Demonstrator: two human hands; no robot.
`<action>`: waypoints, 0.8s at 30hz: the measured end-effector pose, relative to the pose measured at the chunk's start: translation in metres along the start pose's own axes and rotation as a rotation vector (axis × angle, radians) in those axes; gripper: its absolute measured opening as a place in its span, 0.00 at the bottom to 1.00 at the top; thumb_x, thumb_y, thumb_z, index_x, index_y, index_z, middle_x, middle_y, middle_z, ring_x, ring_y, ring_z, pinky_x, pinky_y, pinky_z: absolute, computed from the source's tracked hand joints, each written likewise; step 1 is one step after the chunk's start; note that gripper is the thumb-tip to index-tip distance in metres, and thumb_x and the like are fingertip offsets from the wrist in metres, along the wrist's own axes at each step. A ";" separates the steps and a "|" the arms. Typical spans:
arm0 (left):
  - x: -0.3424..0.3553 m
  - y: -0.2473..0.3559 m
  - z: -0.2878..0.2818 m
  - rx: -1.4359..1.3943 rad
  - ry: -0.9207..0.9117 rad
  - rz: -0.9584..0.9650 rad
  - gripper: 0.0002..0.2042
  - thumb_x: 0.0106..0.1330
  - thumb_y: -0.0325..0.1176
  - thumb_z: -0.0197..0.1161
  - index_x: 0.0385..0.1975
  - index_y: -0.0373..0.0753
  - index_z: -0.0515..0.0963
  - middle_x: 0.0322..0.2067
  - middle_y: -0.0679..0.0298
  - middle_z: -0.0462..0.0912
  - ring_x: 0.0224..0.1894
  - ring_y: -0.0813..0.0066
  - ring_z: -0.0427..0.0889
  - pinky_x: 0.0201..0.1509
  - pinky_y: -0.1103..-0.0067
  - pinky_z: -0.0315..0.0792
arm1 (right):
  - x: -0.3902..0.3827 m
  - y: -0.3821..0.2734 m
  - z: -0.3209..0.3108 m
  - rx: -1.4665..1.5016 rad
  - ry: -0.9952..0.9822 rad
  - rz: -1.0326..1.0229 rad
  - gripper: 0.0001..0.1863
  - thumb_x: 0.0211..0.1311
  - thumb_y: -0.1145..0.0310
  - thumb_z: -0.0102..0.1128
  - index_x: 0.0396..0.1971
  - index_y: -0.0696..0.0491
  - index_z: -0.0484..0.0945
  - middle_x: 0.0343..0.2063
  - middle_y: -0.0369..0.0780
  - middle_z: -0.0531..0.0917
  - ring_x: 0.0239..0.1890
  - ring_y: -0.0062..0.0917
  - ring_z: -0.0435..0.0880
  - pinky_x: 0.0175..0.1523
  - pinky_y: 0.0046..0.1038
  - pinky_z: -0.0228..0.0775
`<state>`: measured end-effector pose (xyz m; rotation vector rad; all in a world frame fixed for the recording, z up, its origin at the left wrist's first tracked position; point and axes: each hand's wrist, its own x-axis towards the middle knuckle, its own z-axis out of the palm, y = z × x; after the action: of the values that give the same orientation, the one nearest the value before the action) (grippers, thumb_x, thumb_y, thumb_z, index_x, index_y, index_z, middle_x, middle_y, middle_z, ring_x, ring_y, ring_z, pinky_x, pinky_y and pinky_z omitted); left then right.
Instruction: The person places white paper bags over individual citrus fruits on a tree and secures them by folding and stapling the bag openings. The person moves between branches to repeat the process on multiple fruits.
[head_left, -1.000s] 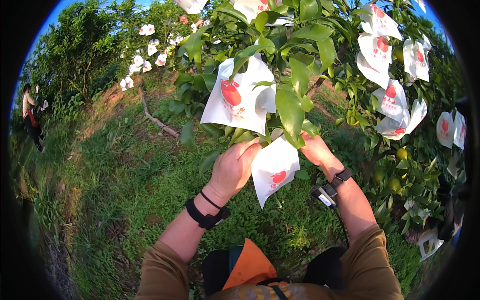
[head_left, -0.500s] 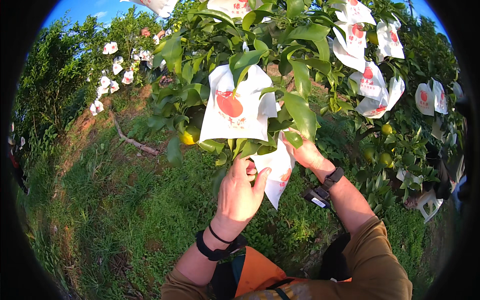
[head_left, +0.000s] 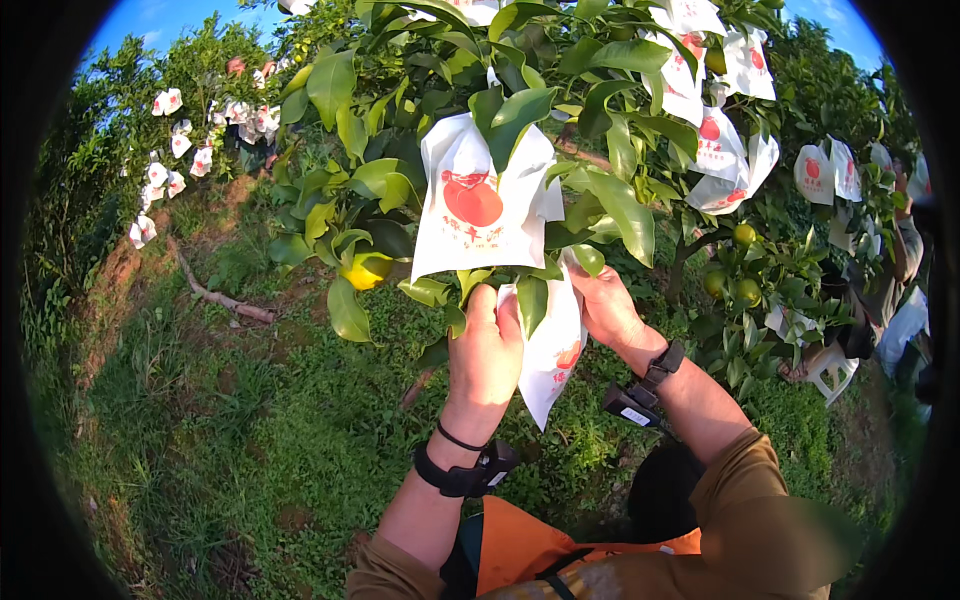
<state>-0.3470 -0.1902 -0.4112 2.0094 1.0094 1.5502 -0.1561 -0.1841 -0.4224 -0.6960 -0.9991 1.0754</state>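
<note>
The lower white bag (head_left: 550, 345) hangs lengthwise downward between left hand (head_left: 485, 350) and right hand (head_left: 607, 308); whether either's fingers pinch it, I cannot tell.

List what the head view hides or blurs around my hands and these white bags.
In the head view:
Left hand: its grip, hidden by its own back.
Right hand: fingertips, obscured among leaves and the lower white bag.
Upper white bag: contents, hidden by its own sides.
Right sleeve: partly blurred.
Far white bags: details, too small.
</note>
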 end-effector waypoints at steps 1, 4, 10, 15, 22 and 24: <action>0.000 -0.003 0.006 0.040 0.053 -0.015 0.06 0.65 0.28 0.55 0.32 0.33 0.66 0.25 0.51 0.78 0.29 0.65 0.82 0.33 0.73 0.72 | 0.000 0.000 0.001 0.092 -0.005 -0.025 0.11 0.62 0.75 0.54 0.45 0.58 0.76 0.44 0.36 0.79 0.45 0.19 0.77 0.49 0.23 0.70; -0.003 -0.015 0.015 -0.237 0.138 -0.028 0.06 0.66 0.26 0.54 0.29 0.34 0.65 0.22 0.62 0.74 0.23 0.80 0.70 0.28 0.80 0.67 | -0.014 0.004 0.003 0.197 0.007 -0.078 0.11 0.65 0.75 0.46 0.42 0.58 0.76 0.39 0.35 0.80 0.42 0.20 0.78 0.52 0.26 0.69; -0.016 -0.021 0.025 -0.250 0.293 0.043 0.06 0.64 0.23 0.55 0.26 0.35 0.66 0.21 0.67 0.71 0.24 0.85 0.65 0.27 0.83 0.65 | -0.020 0.003 -0.008 0.236 -0.082 0.094 0.09 0.66 0.72 0.50 0.43 0.56 0.76 0.43 0.35 0.80 0.46 0.20 0.77 0.56 0.29 0.67; -0.014 -0.004 0.039 0.189 0.377 0.296 0.05 0.56 0.19 0.58 0.26 0.34 0.69 0.23 0.61 0.75 0.22 0.71 0.73 0.29 0.78 0.70 | 0.011 -0.031 -0.021 -0.101 -0.496 0.126 0.27 0.53 0.67 0.69 0.52 0.57 0.72 0.47 0.35 0.78 0.50 0.19 0.73 0.56 0.24 0.65; -0.010 0.009 0.061 0.291 0.276 0.129 0.06 0.62 0.22 0.56 0.37 0.30 0.72 0.34 0.55 0.79 0.31 0.67 0.79 0.38 0.77 0.72 | 0.022 -0.042 -0.022 -0.023 -0.332 0.223 0.17 0.50 0.75 0.68 0.42 0.61 0.80 0.38 0.37 0.84 0.38 0.16 0.80 0.48 0.20 0.71; -0.010 0.012 0.065 0.060 0.310 0.054 0.11 0.58 0.20 0.58 0.41 0.31 0.72 0.35 0.54 0.79 0.35 0.63 0.79 0.41 0.76 0.72 | 0.019 -0.032 -0.024 -0.019 -0.267 0.167 0.14 0.53 0.79 0.64 0.41 0.61 0.80 0.36 0.37 0.84 0.37 0.16 0.80 0.46 0.19 0.71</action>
<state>-0.2828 -0.1981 -0.4292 1.8858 1.1355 1.9237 -0.1192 -0.1774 -0.3989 -0.6713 -1.1955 1.3310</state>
